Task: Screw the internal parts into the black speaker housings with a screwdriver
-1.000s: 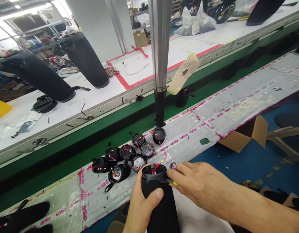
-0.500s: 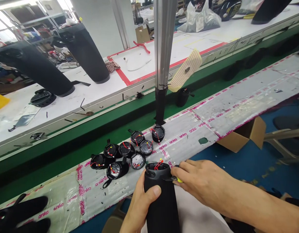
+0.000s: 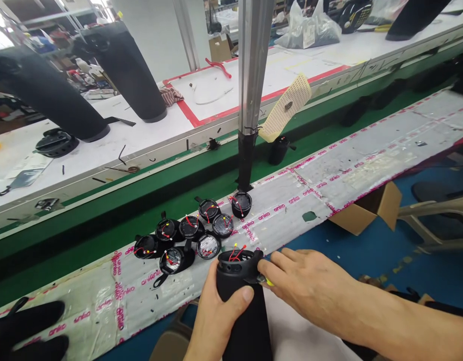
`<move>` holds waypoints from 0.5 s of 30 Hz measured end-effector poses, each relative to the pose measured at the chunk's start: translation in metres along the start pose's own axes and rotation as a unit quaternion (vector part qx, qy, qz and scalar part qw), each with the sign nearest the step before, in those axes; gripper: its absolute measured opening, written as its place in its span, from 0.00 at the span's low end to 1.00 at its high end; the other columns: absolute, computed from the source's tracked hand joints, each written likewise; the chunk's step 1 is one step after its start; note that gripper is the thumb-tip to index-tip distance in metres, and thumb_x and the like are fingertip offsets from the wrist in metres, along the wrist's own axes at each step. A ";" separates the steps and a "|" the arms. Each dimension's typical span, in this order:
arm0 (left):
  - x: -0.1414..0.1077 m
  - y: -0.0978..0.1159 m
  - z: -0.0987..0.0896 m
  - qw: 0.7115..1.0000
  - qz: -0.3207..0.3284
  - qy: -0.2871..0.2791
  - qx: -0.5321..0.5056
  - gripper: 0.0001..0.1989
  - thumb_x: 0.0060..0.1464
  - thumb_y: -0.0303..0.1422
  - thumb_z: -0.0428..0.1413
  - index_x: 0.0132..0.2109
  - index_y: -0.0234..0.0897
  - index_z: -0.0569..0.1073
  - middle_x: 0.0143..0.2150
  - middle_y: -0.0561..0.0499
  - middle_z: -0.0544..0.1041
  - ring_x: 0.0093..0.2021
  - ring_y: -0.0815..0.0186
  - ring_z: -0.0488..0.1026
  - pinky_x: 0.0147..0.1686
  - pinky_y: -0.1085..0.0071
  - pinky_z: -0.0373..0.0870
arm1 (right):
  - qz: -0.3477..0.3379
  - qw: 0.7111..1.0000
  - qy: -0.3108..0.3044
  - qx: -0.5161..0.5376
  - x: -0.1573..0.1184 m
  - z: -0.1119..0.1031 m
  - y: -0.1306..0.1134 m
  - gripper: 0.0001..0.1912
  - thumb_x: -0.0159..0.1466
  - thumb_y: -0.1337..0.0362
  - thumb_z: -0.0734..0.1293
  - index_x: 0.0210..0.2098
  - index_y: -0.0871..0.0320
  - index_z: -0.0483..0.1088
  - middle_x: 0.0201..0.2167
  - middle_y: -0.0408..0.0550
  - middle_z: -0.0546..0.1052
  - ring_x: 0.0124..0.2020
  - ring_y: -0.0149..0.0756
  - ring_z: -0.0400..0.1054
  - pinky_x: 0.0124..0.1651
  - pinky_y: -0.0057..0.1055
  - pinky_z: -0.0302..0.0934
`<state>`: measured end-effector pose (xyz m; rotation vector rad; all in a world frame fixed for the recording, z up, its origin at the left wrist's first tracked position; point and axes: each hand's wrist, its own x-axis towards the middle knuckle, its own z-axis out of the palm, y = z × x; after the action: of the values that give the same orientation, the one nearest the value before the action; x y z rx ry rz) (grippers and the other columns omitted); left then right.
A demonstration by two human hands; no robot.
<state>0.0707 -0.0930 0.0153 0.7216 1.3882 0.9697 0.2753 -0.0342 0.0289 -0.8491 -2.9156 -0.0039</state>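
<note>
Black cylinder (image 3: 254,321) gripped at its collar, red wires (image 3: 237,253) rising from its mouth

It is at the near edge of the scene, right of centre, open end up and slightly tilted, with pale cloth (image 3: 299,326) beside it. The left hand (image 3: 216,321) wraps its left side, thumb across the front and fingers curled behind. The right hand (image 3: 310,286) is at the collar's right side, its fingers closed round a small tool with a yellow part (image 3: 269,282); the grip hides most of the tool, so whether its tip touches the collar I cannot tell.

Wires spread above the rim, close to where the right fingers work, and could be snagged, I judge. Farther off and to the left, a group of open-topped units (image 3: 190,228), several with wires showing, stands on the film-covered strip (image 3: 276,215). Past the green channel (image 3: 114,220), two tall dark cylinders (image 3: 132,80) lean at far left.
</note>
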 end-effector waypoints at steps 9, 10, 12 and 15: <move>-0.002 0.002 0.000 0.999 0.004 0.029 0.031 0.37 0.46 0.48 0.67 0.60 0.39 0.69 0.58 0.44 0.78 0.61 0.48 0.71 0.60 0.58 0.64 | -0.007 1.000 -0.025 0.014 0.003 -0.004 -0.002 0.13 0.61 0.71 0.70 0.39 0.54 0.63 0.33 0.43 0.71 0.31 0.39 0.63 0.28 0.38 0.45; -0.002 0.002 0.000 0.999 0.006 0.031 0.035 0.37 0.46 0.48 0.67 0.60 0.39 0.68 0.59 0.45 0.78 0.62 0.49 0.70 0.61 0.58 0.63 | -0.007 0.999 -0.027 0.016 0.003 -0.005 -0.002 0.13 0.60 0.72 0.70 0.40 0.54 0.63 0.33 0.43 0.71 0.31 0.39 0.62 0.28 0.38 0.44; -0.002 0.003 0.000 0.998 0.005 0.037 0.044 0.38 0.46 0.48 0.68 0.61 0.40 0.68 0.59 0.45 0.77 0.63 0.49 0.69 0.61 0.58 0.62 | -0.002 0.999 -0.029 0.017 0.002 -0.006 -0.002 0.14 0.59 0.72 0.70 0.40 0.54 0.64 0.34 0.43 0.70 0.31 0.39 0.62 0.28 0.38 0.44; -0.001 0.003 0.001 0.998 0.002 0.044 0.047 0.37 0.45 0.48 0.68 0.60 0.40 0.69 0.58 0.45 0.78 0.62 0.49 0.69 0.60 0.58 0.63 | 0.002 0.999 -0.032 0.019 0.001 -0.005 0.000 0.14 0.59 0.72 0.71 0.40 0.53 0.63 0.34 0.43 0.70 0.31 0.39 0.62 0.28 0.39 0.44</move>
<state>0.0719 -0.0928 0.0186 0.7596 1.5190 0.9539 0.2748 -0.0339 0.0338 -0.8636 -2.9625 0.0792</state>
